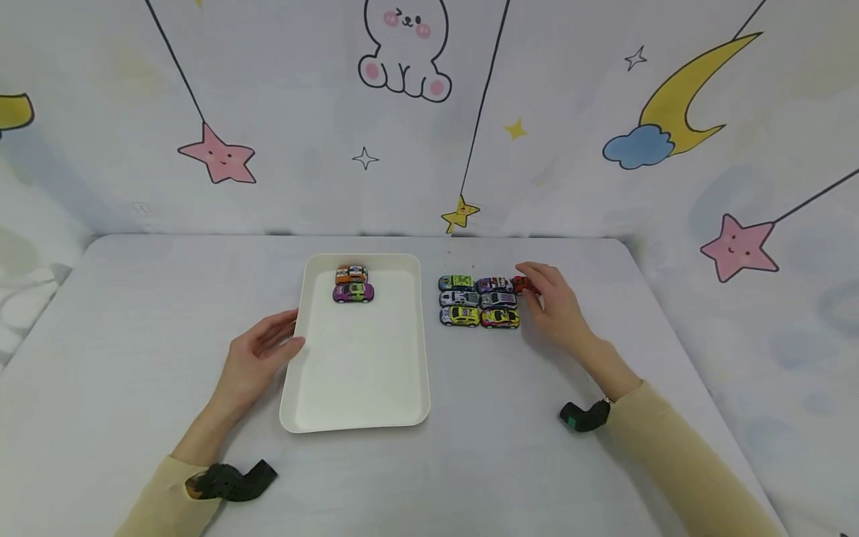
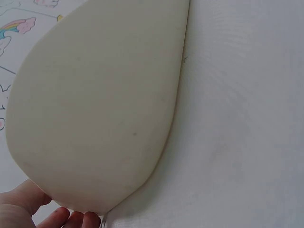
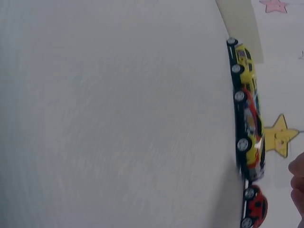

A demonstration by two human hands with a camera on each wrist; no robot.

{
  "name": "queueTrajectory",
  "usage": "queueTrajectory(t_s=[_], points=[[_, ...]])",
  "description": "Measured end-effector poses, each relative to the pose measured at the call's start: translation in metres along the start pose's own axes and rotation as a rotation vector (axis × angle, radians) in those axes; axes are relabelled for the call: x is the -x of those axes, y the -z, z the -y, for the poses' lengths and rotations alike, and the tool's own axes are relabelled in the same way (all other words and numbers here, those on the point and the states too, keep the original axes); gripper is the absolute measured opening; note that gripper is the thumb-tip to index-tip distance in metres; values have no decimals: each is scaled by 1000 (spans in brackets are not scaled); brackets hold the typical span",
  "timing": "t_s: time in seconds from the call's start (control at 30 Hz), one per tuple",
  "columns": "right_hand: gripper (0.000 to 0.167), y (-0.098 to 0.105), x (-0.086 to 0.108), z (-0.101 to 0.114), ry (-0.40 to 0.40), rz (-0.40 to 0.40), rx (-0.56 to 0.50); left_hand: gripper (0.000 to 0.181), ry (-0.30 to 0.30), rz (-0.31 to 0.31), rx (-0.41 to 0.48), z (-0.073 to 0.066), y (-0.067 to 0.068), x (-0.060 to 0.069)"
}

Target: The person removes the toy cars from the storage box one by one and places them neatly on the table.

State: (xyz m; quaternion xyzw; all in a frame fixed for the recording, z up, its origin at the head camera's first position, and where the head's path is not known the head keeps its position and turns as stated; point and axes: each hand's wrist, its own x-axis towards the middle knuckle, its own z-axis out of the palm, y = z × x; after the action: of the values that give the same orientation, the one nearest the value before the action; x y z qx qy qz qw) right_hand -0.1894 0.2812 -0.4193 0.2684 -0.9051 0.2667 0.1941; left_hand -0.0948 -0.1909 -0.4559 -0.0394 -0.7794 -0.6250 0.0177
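Note:
In the head view my left hand (image 1: pixel 258 358) holds the left rim of a white tray (image 1: pixel 359 373), thumb at the rim and fingers along the outside. The left wrist view shows my fingertips (image 2: pixel 73 219) at the edge of the tray (image 2: pixel 104 109). Inside the tray lie an orange-and-white toy car (image 1: pixel 352 274) and a purple-and-green toy car (image 1: pixel 353 292). My right hand (image 1: pixel 553 306) is over a red toy car (image 1: pixel 522 284), partly hiding it. In the right wrist view the red car (image 3: pixel 256 206) stands on the table, with fingertips (image 3: pixel 298 183) apart from it.
Right of the tray, several toy cars stand close together in rows, among them a green one (image 1: pixel 457 283), a white one (image 1: pixel 459 299) and a yellow one (image 1: pixel 459 317). The white-covered table (image 1: pixel 490 447) meets a wall (image 1: pixel 295 134) with printed drawings.

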Motion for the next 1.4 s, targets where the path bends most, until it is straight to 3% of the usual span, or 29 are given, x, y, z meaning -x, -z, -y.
queueTrajectory(t_s=[0.27, 0.6, 0.9, 1.13, 1.4], points=[[42, -17, -26, 48, 100, 111, -61, 51, 3, -9, 6, 0, 2, 1], [36, -49, -58, 94, 147, 274, -90, 51, 8, 2, 13, 1, 2, 2], [42, -82, -92, 133, 111, 484, -56, 51, 9, -5, 7, 2, 4, 2], [43, -98, -113, 151, 107, 607, 18, 50, -1, 4, 20, 2, 3, 1], [40, -106, -123, 157, 163, 617, 100, 50, -2, 13, 20, 1, 2, -1]])
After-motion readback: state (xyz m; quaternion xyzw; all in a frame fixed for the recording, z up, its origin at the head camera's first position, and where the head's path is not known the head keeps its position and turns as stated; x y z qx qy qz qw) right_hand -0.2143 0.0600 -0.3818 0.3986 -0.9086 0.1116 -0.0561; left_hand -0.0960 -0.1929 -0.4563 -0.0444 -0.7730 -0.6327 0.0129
